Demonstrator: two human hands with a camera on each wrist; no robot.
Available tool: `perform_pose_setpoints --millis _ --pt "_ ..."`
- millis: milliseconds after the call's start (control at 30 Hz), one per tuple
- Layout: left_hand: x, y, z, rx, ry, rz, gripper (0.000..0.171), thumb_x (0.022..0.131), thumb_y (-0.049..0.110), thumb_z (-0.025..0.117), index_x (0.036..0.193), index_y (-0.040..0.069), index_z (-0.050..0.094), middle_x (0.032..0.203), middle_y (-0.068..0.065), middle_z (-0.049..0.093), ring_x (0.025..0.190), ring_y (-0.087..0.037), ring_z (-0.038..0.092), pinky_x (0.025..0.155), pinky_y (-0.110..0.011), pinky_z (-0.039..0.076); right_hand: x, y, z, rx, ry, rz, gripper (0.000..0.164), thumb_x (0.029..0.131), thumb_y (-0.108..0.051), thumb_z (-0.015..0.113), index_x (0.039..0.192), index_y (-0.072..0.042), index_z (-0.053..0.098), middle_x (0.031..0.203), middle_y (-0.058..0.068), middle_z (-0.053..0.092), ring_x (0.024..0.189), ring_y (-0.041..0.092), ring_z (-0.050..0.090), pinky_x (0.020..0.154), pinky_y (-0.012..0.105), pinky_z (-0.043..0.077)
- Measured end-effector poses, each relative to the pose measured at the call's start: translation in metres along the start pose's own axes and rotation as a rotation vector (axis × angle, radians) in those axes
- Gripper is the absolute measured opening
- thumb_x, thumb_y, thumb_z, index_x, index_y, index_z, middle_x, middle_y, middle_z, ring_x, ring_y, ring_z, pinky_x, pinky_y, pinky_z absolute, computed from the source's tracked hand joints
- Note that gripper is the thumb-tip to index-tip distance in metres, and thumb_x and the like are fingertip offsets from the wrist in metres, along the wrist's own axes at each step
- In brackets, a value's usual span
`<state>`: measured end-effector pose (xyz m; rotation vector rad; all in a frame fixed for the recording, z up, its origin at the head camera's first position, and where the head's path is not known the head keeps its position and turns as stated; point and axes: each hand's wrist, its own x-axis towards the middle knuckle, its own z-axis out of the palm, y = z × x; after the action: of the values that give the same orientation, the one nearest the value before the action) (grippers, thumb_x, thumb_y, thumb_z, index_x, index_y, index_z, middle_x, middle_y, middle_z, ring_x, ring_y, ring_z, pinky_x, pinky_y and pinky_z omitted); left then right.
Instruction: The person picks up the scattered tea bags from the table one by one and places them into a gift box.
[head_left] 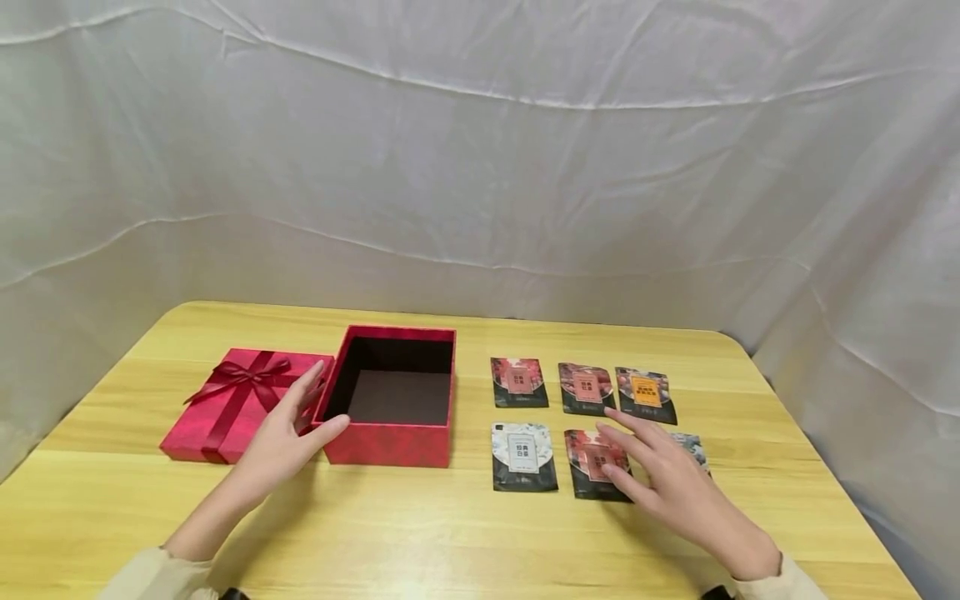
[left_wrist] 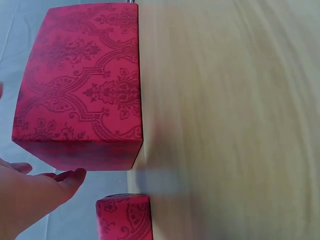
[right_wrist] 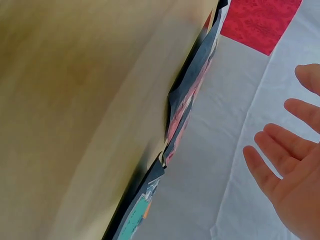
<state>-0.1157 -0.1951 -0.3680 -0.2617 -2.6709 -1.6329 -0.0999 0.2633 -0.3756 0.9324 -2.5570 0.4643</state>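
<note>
An uncovered red gift box with a dark inside stands left of centre on the table. My left hand hovers at its near left corner, fingers spread, holding nothing. Beside it lies the red lid with a dark red ribbon bow. My right hand, fingers extended and apart, is over the lower row of tea packets. Beneath it are a red-and-black packet and a partly hidden one with a pale green pattern. A white-and-black packet lies to their left.
Behind that row lie two red-and-black packets and one with an orange label. The wooden table has rounded far corners. White cloth hangs behind it and at both sides.
</note>
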Motion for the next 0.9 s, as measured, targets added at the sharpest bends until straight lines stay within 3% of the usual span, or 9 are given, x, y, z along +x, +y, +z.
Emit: perform_pose_setpoints --millis 100,233,367,500,667,900 --pt "0.001 0.0 0.001 -0.009 -0.003 -0.015 0.083 0.093 0.027 0.066 0.156 0.009 0.014 0.153 -0.023 0.024 0.138 -0.044 0.025 0.106 -0.059 0.026 0.001 0.0 0.0 0.012 -0.003 0.005 0.043 0.087 -0.017 0.072 0.127 -0.005 0.062 0.134 0.014 0.054 0.114 0.032 0.056 0.084 0.051 0.049" --pt "0.001 -0.002 0.003 -0.002 -0.008 -0.035 0.085 0.092 0.03 0.067 0.156 0.012 0.014 0.153 -0.022 0.027 0.135 -0.044 0.03 0.103 -0.059 0.032 0.002 0.001 -0.002 0.067 -0.023 0.083 0.044 0.085 -0.012 0.074 0.127 -0.004 0.062 0.133 0.012 0.055 0.116 0.032 0.055 0.083 0.048 0.05" --pt "0.001 -0.004 0.005 0.061 0.001 -0.034 0.084 0.093 0.033 0.066 0.156 0.014 0.015 0.152 -0.021 0.03 0.127 -0.039 0.039 0.091 -0.052 0.045 0.003 0.009 -0.005 0.139 -0.013 0.162 0.043 0.087 -0.009 0.072 0.127 -0.004 0.061 0.129 0.013 0.058 0.11 0.031 0.058 0.078 0.046 0.052" --pt "0.002 -0.004 0.006 0.101 0.002 -0.027 0.082 0.093 0.035 0.065 0.156 0.015 0.016 0.152 -0.021 0.031 0.117 -0.033 0.042 0.079 -0.039 0.043 0.002 0.02 -0.007 0.214 0.013 0.223 0.038 0.089 -0.007 0.069 0.126 -0.006 0.062 0.12 0.011 0.063 0.095 0.026 0.063 0.074 0.038 0.054" --pt "0.002 -0.003 0.005 0.084 -0.017 -0.029 0.082 0.093 0.034 0.065 0.156 0.014 0.016 0.151 -0.02 0.032 0.123 -0.034 0.043 0.083 -0.039 0.047 -0.001 0.033 -0.01 0.276 0.007 0.326 0.03 0.093 -0.007 0.065 0.123 -0.006 0.065 0.114 0.007 0.066 0.093 0.016 0.063 0.075 0.025 0.052" --pt "0.003 0.0 -0.002 0.136 -0.045 -0.046 0.084 0.091 0.037 0.068 0.155 0.01 0.021 0.142 -0.025 0.042 0.109 -0.035 0.055 0.079 -0.039 0.05 -0.004 0.048 -0.017 0.33 -0.062 0.478 0.033 0.097 -0.017 0.061 0.127 -0.005 0.062 0.12 0.011 0.064 0.097 0.006 0.059 0.077 0.028 0.052"
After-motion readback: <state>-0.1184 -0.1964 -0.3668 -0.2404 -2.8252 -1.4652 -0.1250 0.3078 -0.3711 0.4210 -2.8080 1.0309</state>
